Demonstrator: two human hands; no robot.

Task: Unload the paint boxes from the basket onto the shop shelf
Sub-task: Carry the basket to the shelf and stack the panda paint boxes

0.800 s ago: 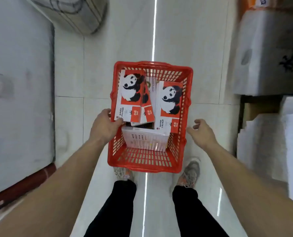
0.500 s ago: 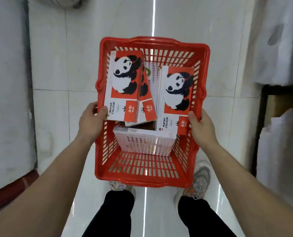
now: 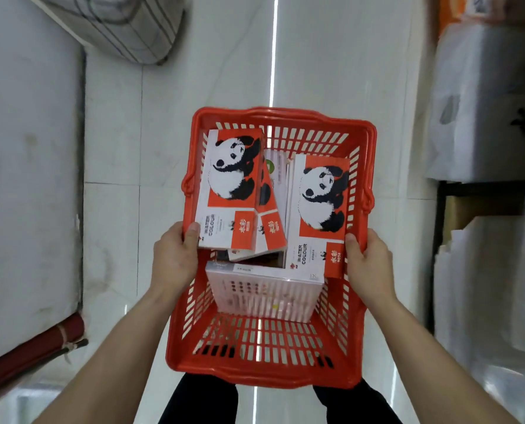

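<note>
A red plastic basket point(image 3: 285, 114) hangs above the tiled floor, held between both hands. My left hand point(image 3: 175, 258) grips its left rim, with the thumb resting by the corner of a red-and-white panda paint box point(image 3: 233, 179). My right hand point(image 3: 370, 264) is closed on the right rim, beside a second panda paint box point(image 3: 322, 200). A third panda box point(image 3: 272, 231) lies partly hidden between them. A pale box with dot rows point(image 3: 264, 296) leans against the near side, below the others.
To the right stands a dark shelf frame point(image 3: 438, 255) stacked with white wrapped packages point(image 3: 484, 102). A grey-white surface point(image 3: 25, 179) runs along the left, with a dark red roll point(image 3: 28, 347) at its foot. A strapped bundle point(image 3: 126, 26) lies at the top left. My legs are under the basket.
My right hand has closed onto the basket's right rim. The basket has risen toward me off the floor and now hides my shoes.
</note>
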